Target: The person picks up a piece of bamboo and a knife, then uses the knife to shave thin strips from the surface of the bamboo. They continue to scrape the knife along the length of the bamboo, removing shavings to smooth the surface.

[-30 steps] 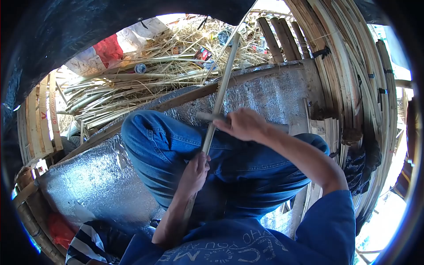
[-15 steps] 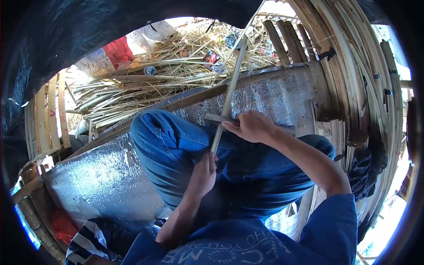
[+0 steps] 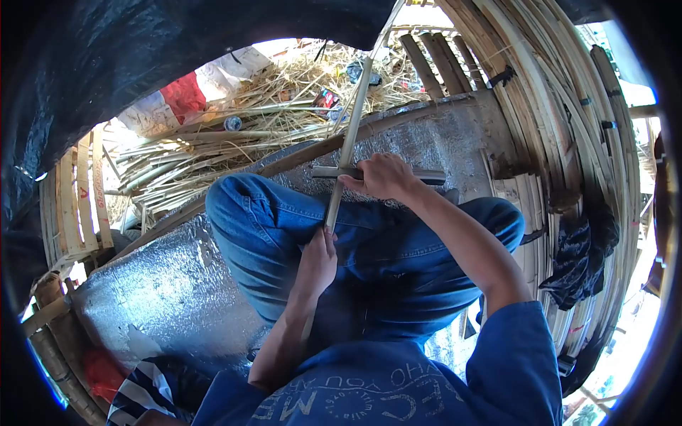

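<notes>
My left hand (image 3: 320,259) is closed around the lower end of a long, thin bamboo strip (image 3: 353,117), close above my lap. The strip slants up and away from me toward the top of the view. Higher up, my right hand (image 3: 381,177) grips a grey knife-like tool (image 3: 325,172) that lies crosswise over the strip. Its flat front part sticks out left of my fingers, and the rest shows to the right of the hand. My right thumb rests right at the strip, beside the tool. Beneath both hands are my crossed legs in blue jeans (image 3: 249,241).
I sit on a silvery foil-covered surface (image 3: 156,284) with a wooden edge (image 3: 298,162). Bamboo strips and shavings (image 3: 234,131) lie beyond it. Bundled long strips (image 3: 568,106) curve along the right. Dark plastic sheeting (image 3: 142,57) hangs overhead, and a slatted crate (image 3: 82,192) stands left.
The view has shifted slightly. Both hands sit a little higher and further left in it, and the tool, tilted before, now lies nearly level across the strip. Both grips are kept.
</notes>
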Tool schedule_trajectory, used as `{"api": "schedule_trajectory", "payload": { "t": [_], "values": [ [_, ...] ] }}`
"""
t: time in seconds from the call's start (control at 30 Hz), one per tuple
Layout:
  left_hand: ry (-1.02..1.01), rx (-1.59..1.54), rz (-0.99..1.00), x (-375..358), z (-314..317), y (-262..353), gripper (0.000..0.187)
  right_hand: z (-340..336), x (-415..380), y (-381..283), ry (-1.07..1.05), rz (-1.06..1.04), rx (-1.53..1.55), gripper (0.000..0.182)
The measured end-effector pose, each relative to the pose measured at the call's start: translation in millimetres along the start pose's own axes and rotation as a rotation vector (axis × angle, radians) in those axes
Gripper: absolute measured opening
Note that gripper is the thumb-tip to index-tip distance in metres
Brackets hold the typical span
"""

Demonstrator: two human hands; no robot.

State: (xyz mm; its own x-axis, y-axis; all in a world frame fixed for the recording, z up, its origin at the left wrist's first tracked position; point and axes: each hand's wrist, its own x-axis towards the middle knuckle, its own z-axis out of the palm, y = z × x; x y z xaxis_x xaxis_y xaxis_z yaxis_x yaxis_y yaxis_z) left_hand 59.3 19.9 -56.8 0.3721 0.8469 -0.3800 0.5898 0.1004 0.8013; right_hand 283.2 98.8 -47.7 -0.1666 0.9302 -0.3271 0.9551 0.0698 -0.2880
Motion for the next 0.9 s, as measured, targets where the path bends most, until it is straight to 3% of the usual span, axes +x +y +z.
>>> {"api": "schedule_trajectory", "payload": {
  "t": [0.07,0.2,0.3,0.4,0.57,0.77,0.9],
  "values": [
    [-0.061,0.007,-0.111,1,-5,8,0.030,-4,-2,-6,-0.049,0.052,0.032,0.073],
    [-0.058,0.002,-0.122,-4,-3,3,0.033,-4,-26,-27,-0.041,0.117,0.093,0.074],
    [-0.080,-0.015,-0.144,-3,-3,4,0.034,-6,-29,-35,-0.199,0.090,0.021,0.074],
    [-0.079,0.024,-0.110,-4,-2,3,0.034,2,-11,-20,-0.137,0.205,0.113,0.075],
    [0.007,0.010,-0.051,2,2,-5,0.039,6,0,-11,0.011,0.130,0.031,0.074],
    [-0.004,0.012,-0.046,2,2,-7,0.038,-6,12,-11,-0.081,0.260,0.009,0.081],
    [-0.058,0.035,-0.104,0,-5,6,0.035,-5,10,-13,0.005,0.279,0.034,0.080]
  ]
}}
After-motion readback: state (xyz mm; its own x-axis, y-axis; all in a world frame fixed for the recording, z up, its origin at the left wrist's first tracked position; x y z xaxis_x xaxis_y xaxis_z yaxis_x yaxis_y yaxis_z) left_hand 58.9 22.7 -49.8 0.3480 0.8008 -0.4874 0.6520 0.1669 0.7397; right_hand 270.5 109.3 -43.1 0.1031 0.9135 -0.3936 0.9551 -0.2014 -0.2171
